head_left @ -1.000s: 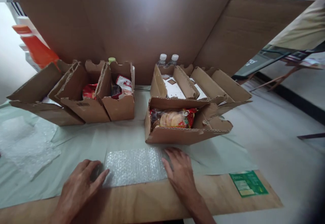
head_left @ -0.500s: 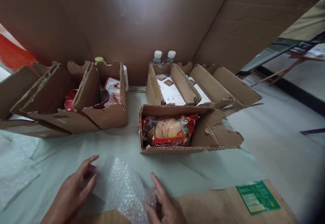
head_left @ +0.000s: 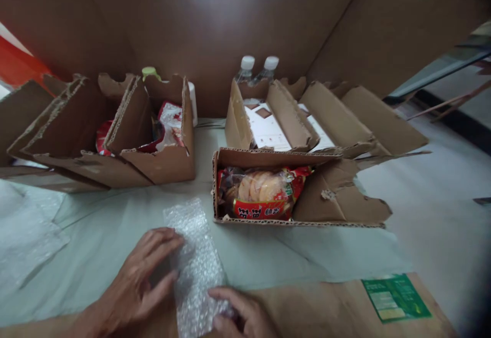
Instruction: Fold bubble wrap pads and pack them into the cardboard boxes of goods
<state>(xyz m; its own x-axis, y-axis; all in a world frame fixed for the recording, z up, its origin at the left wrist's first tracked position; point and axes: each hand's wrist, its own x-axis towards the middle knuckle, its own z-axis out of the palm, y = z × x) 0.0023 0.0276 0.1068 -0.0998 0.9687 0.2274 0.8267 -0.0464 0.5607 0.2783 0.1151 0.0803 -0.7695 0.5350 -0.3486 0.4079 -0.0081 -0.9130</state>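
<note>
A narrow strip of clear bubble wrap [head_left: 197, 256] lies in front of me, its far end on the pale green sheet. My left hand [head_left: 141, 274] is open at the strip's left side, fingers stretched out and their tips over its edge. At the strip's lower right edge, my right hand [head_left: 247, 315] is closed, with thumb and index finger bent round the edge of the wrap. Something shiny shows between those fingers, but I cannot tell whether it is more than wrap. Beyond the strip sits a cardboard tray [head_left: 307, 224] with a red-and-clear packet of round biscuits [head_left: 261, 195] inside.
Cardboard bins [head_left: 164, 166] with red packets stand at the left. More bins [head_left: 240, 118] hold white boxes [head_left: 266, 128], with two white-capped bottles [head_left: 247, 63] behind. Loose bubble wrap [head_left: 26, 241] lies far left. Brown cardboard with a green label [head_left: 397, 297] runs along the near edge.
My left hand has moved right onto the bubble wrap's edge, its fingers straighter. The strip now lies flatter and straighter. My right hand stays at its right edge. The view has shifted slightly.
</note>
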